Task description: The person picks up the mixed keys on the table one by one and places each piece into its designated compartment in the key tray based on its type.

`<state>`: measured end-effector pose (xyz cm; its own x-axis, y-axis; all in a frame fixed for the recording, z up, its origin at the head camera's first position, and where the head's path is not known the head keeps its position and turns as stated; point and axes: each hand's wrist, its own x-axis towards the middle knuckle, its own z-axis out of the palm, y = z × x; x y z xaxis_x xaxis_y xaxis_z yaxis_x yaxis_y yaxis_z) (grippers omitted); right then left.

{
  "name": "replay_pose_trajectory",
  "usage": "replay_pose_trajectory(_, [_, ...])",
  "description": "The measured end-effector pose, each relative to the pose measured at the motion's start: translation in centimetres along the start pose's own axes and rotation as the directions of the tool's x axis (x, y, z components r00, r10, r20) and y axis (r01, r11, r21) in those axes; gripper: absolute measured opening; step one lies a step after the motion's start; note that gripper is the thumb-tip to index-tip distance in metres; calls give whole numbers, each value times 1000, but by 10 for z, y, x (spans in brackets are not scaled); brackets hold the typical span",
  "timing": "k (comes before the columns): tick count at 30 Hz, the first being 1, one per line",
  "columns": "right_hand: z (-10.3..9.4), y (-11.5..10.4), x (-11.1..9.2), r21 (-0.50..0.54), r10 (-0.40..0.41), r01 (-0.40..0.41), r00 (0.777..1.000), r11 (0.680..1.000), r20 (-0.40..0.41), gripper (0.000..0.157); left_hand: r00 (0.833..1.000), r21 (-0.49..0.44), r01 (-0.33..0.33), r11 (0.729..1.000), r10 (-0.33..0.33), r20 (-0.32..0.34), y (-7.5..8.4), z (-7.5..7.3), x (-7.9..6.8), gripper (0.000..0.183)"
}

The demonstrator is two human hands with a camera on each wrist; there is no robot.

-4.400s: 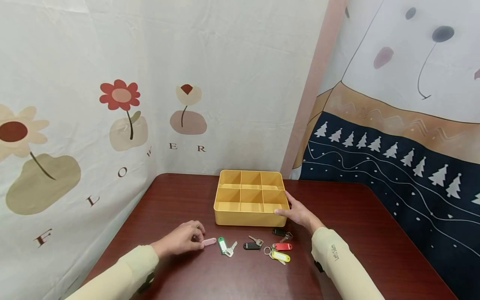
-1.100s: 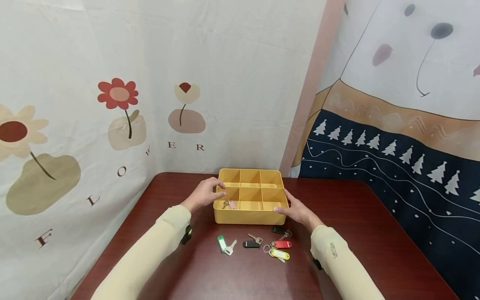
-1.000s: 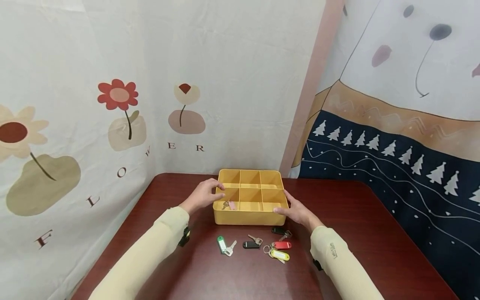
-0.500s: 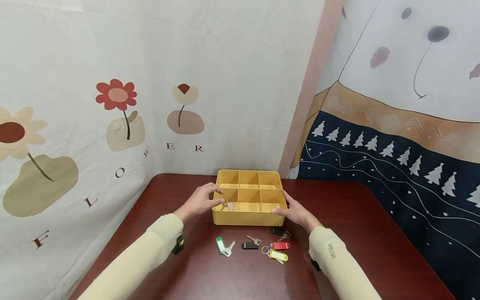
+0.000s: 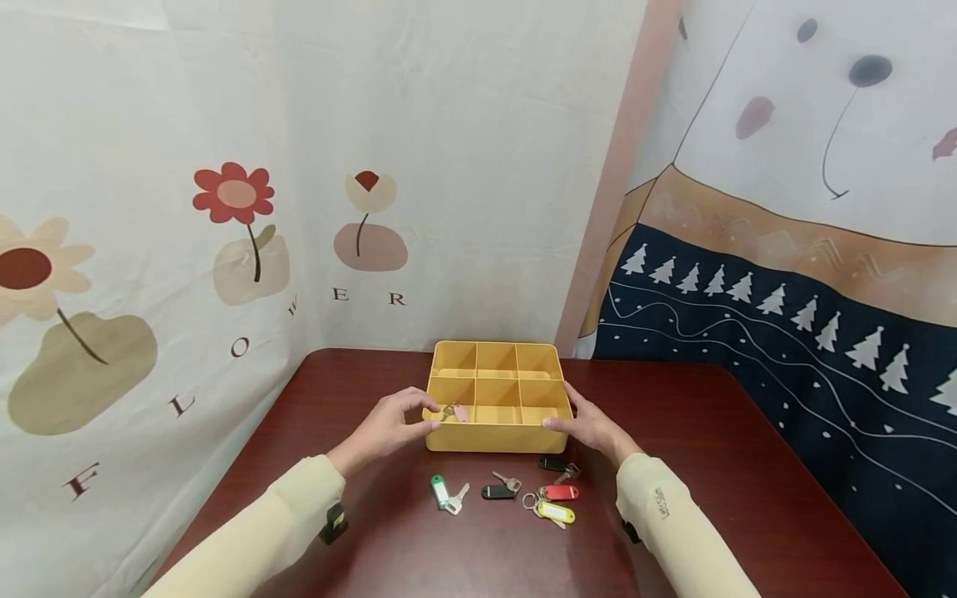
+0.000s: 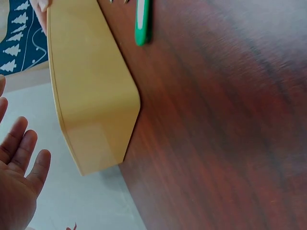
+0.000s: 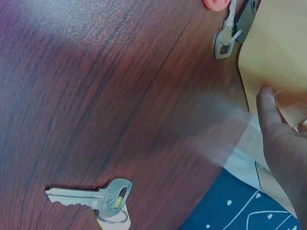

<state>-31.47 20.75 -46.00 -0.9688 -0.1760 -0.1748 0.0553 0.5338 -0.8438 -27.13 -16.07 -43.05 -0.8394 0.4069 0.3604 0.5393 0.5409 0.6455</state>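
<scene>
A yellow six-compartment box (image 5: 497, 438) stands on the table. In its front left compartment lie a pink key tag (image 5: 459, 413) and its key (image 5: 447, 410). My left hand (image 5: 389, 428) is at the box's front left corner, fingers loosely bent and nothing in them; in the left wrist view its fingers are spread apart. With thumb at the front and fingers along the right side, my right hand (image 5: 594, 422) holds the box's front right corner. In front of the box lie keys with tags: green (image 5: 439, 491), black (image 5: 498, 492), red (image 5: 559, 492) and yellow (image 5: 557, 512).
A second black key tag (image 5: 553, 463) lies close to the box's front right corner. The dark red table (image 5: 673, 465) meets a pale flower-print curtain (image 5: 486, 208) behind and a bear-print curtain (image 5: 807, 249) at the right.
The pink key tag, at my left fingertips on the table earlier, now lies in the front left compartment. My left hand has since drawn back toward the front left corner. The right hand stays put.
</scene>
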Motion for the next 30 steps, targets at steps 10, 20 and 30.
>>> replay_pose_trajectory(10, [2,-1,-1,-3,21,-21,1000,1000,7,111,998,-41,-43,998,45,51,-7,16,-29,15])
replay_pose_trajectory(20, [-2,-1,-1,2,19,-19,1000,1000,9,110,985,-15,-92,996,93,148,-16,37,-42,15])
replay_pose_trajectory(30, [-1,-2,-2,-8,16,-16,1000,1000,14,107,969,-30,-141,990,144,203,-21,50,-54,10])
